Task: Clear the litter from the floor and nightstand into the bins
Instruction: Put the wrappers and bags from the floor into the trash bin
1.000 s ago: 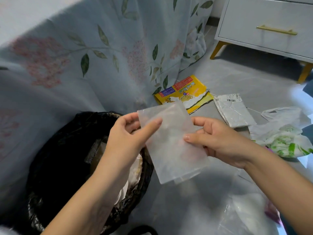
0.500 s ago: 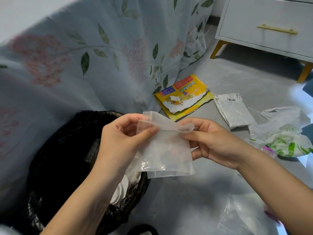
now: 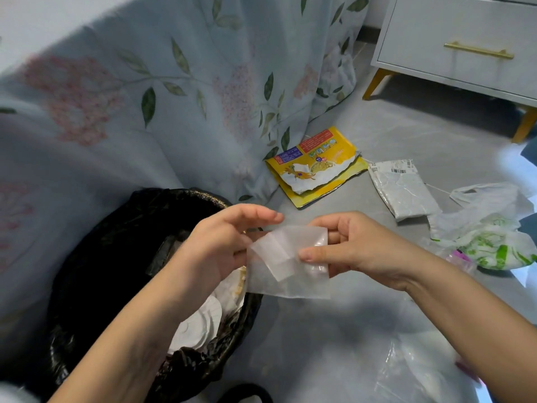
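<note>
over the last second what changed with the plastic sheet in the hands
The translucent plastic sheet, flat and upright a second ago, has been folded down on itself into a smaller packet. The right hand still pinches its right edge; the left hand holds the left edge, its upper fingers now straightened. Both stay beside the black-lined bin. The yellow wrapper and other floor litter have not moved.

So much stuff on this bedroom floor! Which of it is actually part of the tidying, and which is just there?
Part of the job:
- translucent wrapper, held by the left hand and right hand
- black-lined bin
- yellow packet
- grey mailer bag
- white-and-green plastic bag
- clear plastic bag

Just there:
- floral bedcover
- nightstand
</note>
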{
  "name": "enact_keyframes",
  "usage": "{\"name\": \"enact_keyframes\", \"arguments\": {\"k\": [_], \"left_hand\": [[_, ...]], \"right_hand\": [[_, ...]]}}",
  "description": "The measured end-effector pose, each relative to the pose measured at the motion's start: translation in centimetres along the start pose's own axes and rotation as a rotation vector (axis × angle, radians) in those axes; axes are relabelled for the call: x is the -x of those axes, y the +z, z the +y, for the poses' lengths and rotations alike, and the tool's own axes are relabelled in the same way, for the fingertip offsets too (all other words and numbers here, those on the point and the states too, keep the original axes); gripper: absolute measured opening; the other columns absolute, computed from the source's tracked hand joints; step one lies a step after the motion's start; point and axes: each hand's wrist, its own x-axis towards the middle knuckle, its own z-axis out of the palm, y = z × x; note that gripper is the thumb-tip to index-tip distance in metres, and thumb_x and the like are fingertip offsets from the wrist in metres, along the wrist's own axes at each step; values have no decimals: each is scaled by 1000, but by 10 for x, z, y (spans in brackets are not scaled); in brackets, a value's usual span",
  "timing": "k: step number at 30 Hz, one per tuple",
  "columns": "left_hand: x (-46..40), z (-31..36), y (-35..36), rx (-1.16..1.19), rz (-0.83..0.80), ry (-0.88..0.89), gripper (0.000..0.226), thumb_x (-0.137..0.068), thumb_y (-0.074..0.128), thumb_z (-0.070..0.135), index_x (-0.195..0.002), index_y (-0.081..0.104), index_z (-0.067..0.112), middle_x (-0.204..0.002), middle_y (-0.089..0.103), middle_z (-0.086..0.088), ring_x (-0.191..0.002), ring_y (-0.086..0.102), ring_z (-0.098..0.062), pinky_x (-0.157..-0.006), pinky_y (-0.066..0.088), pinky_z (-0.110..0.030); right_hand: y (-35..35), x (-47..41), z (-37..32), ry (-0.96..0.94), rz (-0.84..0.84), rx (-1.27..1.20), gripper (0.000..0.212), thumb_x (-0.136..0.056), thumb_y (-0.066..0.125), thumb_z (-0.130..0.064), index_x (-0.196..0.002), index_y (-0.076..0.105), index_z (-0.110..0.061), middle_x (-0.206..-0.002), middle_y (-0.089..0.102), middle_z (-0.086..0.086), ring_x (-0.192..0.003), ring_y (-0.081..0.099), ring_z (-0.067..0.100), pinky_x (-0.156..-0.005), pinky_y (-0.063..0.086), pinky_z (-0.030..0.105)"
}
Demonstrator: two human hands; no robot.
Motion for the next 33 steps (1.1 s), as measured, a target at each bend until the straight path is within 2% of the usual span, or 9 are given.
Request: {"name": "enact_keyframes", "arguments": {"k": [2, 4, 8, 11, 13, 18, 22, 30, 33], "left_hand": [[0, 3, -3, -7, 9, -55, 42, -63, 61, 33, -98, 70, 13, -115, 69, -10, -109, 64, -26, -91, 51, -38], [3, 4, 0, -350, 10, 5, 43, -60, 77, 44, -96, 73, 21, -100, 74, 1, -96, 69, -14, -81, 56, -25], [7, 10, 1, -598, 46, 86, 9, -75, 78, 24, -80, 74, 18, -76, 74, 2, -67, 66, -4, -59, 49, -17], [11, 14, -14, -519, 111, 109, 13, -72, 76, 22, -80, 73, 13, -75, 74, -1, -64, 65, -3, -57, 49, -15], [14, 17, -29, -499, 193, 113, 20, -67, 75, 24, -82, 73, 10, -76, 74, -3, -64, 65, -4, -56, 49, -15], [9, 9, -88, -723, 229, -123, 9, -77, 77, 14, -82, 70, 9, -66, 69, -1, -57, 60, -4, -51, 47, -13], [-16, -24, -116, -1054, 242, -268, 17, -68, 77, 33, -79, 70, 22, -77, 71, -1, -78, 67, -18, -69, 51, -29], [-52, -79, -113, -1451, 267, -524, 39, -78, 67, 37, -111, 66, 15, -109, 67, -8, -102, 65, -26, -80, 52, -32], [-45, -66, -99, -1702, 404, -445, 37, -84, 61, 36, -116, 64, 19, -117, 64, -9, -108, 62, -30, -84, 50, -35]], "right_hand": [[2, 1, -2, -71, 30, 59, 18, -76, 74, -6, -92, 70, -14, -78, 74, 4, -70, 70, 14, -58, 56, 26], [7, 0, -5, -142, 31, 94, 16, -76, 74, -5, -87, 70, -15, -74, 72, 3, -67, 68, 13, -56, 55, 24], [15, -1, -11, -247, 42, 165, 17, -76, 75, -8, -90, 70, -17, -76, 72, 6, -69, 68, 13, -63, 58, 29], [19, -6, -14, -255, 72, 67, 12, -80, 70, -12, -91, 68, -16, -80, 71, 18, -68, 66, 21, -59, 59, 31], [19, -10, -12, -230, 82, 67, 6, -83, 66, -16, -89, 67, -16, -75, 72, 9, -63, 64, 20, -60, 58, 34], [7, -20, 13, -82, 65, 280, 15, -90, 59, -29, -102, 65, -23, -85, 73, 3, -65, 66, 14, -67, 58, 30], [-7, -21, 40, 24, 102, 369, 20, -91, 56, -33, -108, 62, -24, -87, 73, 0, -68, 66, 12, -71, 57, 31], [-12, -26, 65, 119, 123, 502, 15, -93, 56, -27, -103, 65, -21, -89, 71, -1, -75, 68, 17, -74, 57, 33], [-10, -28, 68, 117, 104, 556, 18, -94, 55, -29, -106, 65, -21, -92, 71, -2, -80, 70, 17, -75, 56, 30]]}}
